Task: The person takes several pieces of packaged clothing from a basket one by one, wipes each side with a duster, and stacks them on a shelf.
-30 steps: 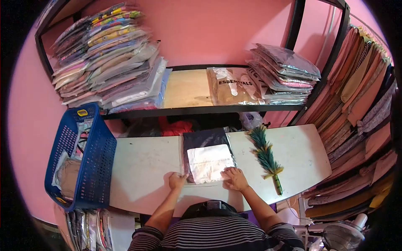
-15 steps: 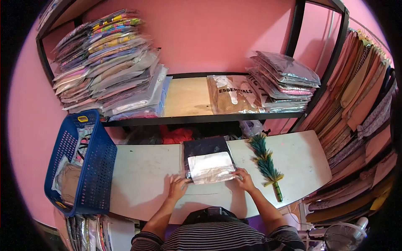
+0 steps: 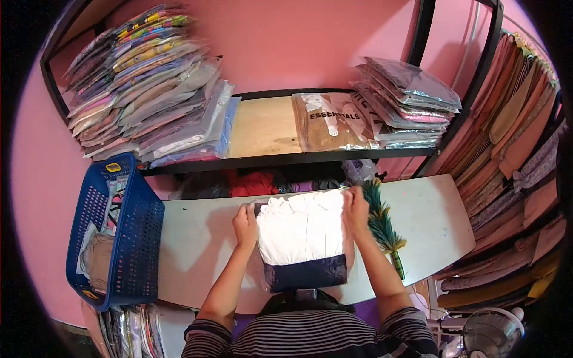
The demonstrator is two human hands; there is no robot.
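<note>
A folded white and dark navy garment (image 3: pixel 301 230) in a clear plastic bag is in front of me over the table. Its white part has a ruffled far edge, and the navy band lies nearest my body. My left hand (image 3: pixel 245 227) grips the package at its left edge, fingers curled round the side. At the far right corner my right hand (image 3: pixel 358 212) is closed on the opposite edge. The plastic is hard to see under the bright glare on the white cloth.
A green feathery duster (image 3: pixel 382 224) lies right of my right forearm on the white table (image 3: pixel 197 244). At the left stands a blue basket (image 3: pixel 137 238) with clothes. Bagged garments are stacked on the shelf (image 3: pixel 262 128) behind; clothes hang on a rack (image 3: pixel 507 137) at right.
The package has been turned, so a large white side with ruffles now faces up. Both hands have moved from its near corners to its sides, farther up.
</note>
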